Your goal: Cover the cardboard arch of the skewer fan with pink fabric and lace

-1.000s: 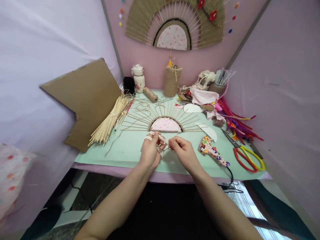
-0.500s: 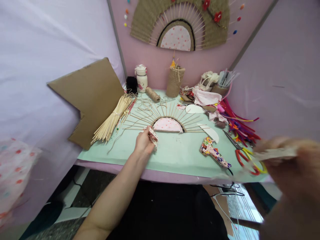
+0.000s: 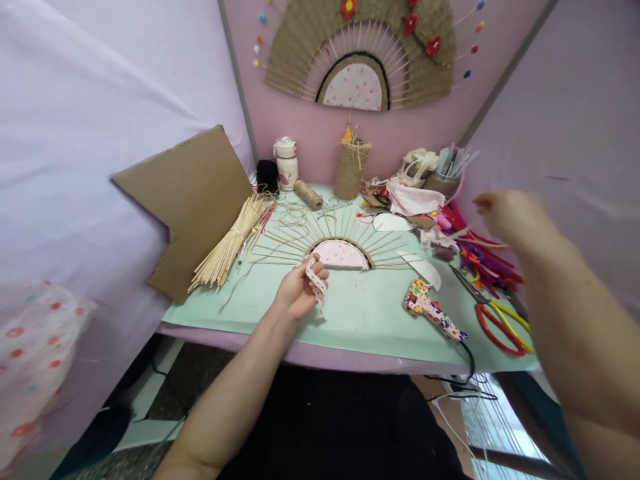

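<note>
Lace trim (image 3: 318,283), probably light, soft and best gripped by its edges, is pinched just below frame centre by the left hand (image 3: 296,291), while the right hand's (image 3: 511,215) finger state cannot be told.

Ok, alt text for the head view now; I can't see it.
A person's left hand holds a white lace strip over a green table, near a half-round fan with thin sticks. The right hand is out to the right; whether it holds anything is unclear. A glue gun and scissors lie on the table, with a larger fan behind.
</note>
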Available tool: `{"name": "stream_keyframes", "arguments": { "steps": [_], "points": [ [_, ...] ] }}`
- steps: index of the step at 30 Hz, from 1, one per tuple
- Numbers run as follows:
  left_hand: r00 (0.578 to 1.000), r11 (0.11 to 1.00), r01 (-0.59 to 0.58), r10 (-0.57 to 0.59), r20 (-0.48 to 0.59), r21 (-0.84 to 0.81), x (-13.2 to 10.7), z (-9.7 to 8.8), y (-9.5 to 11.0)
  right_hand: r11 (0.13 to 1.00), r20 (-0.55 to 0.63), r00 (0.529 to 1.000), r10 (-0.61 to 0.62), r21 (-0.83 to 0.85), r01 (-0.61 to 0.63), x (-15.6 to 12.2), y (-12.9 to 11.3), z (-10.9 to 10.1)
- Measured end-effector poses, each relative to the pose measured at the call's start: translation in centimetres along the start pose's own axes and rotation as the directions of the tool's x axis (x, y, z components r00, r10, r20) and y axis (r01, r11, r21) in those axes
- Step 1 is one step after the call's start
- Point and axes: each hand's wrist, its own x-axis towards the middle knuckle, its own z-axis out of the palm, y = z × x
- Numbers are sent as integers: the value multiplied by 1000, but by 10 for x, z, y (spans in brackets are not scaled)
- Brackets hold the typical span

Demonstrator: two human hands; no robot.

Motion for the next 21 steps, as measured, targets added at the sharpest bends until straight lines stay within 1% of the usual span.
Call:
{"name": "stream_keyframes", "arguments": {
  "steps": [1, 3, 5, 8, 10, 11, 12, 14, 16, 17, 19, 21],
  "points": [
    [1000, 996, 2, -4, 22, 92, -2, -2, 0, 1000, 45, 999, -5, 19, 4, -3, -11, 6],
    [998, 949, 9, -28, 55, 315, -8, -7, 1, 991, 33, 999, -1, 131, -3, -7, -29, 16],
    [997, 850, 11, -51, 61, 526, -14, -14, 3, 968, -12, 999, 36, 247, -32, -4, -38, 23],
    [994, 674, 30, -98, 49, 738, -22, -24, 7, 913, -28, 979, 202, 368, -178, 14, -35, 28],
    [989, 577, 41, -141, 50, 816, -26, -29, 8, 879, -56, 945, 321, 388, -276, 31, -25, 30],
    [985, 538, 34, -159, 61, 842, -27, -30, 8, 871, -85, 931, 356, 392, -297, 39, -20, 31],
    [982, 506, 23, -175, 77, 862, -28, -30, 8, 877, -111, 929, 353, 385, -287, 47, -15, 32],
    [972, 456, 1, -210, 107, 890, -29, -28, 8, 925, -102, 960, 259, 313, -216, 57, -7, 35],
    [959, 414, -7, -256, 124, 910, -30, -24, 7, 970, -32, 990, 136, 207, -127, 61, -2, 39],
    [954, 392, -7, -274, 124, 920, -30, -22, 7, 981, -10, 994, 106, 166, -103, 62, -1, 42],
    [948, 349, -6, -296, 116, 937, -31, -19, 8, 983, -34, 992, 124, 143, -118, 59, -2, 46],
    [946, 321, -2, -306, 106, 947, -33, -18, 9, 972, -87, 986, 143, 198, -123, 56, -5, 48]
  ]
}}
